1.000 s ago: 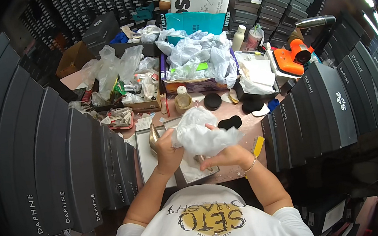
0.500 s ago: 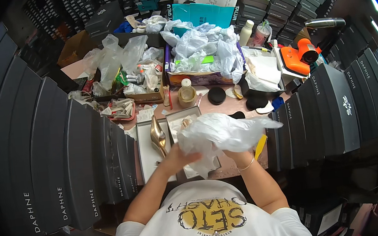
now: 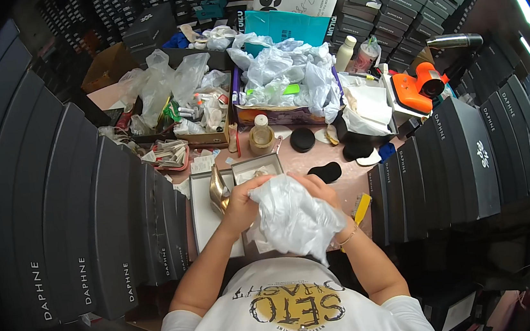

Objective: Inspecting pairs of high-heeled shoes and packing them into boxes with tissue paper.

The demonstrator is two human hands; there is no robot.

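A crumpled, thin white plastic bag [image 3: 297, 217] hangs between my two hands in front of my chest. My left hand [image 3: 243, 205] is closed on its upper left edge. My right hand [image 3: 325, 193] is closed on the bag's upper right side, with some fingers hidden by the plastic. Just left of my left hand, a gold high-heeled shoe [image 3: 217, 193] rests in a shallow grey box half [image 3: 206, 236] with a white inside. Beside it lies another grey box part [image 3: 258, 162] holding white paper, mostly covered by my hands and the bag.
Stacks of dark shoeboxes [image 3: 112, 214] wall in both sides. Beyond my hands stand a glass jar [image 3: 262, 141], a black round lid [image 3: 302, 140] and a carton of crumpled bags [image 3: 292, 114]. A yellow tool [image 3: 362, 208] lies right, below an orange device [image 3: 412, 92].
The bag has swung from stretching out to the right to hanging down toward me. My left hand has risen to grip its edge, and my right hand has moved up.
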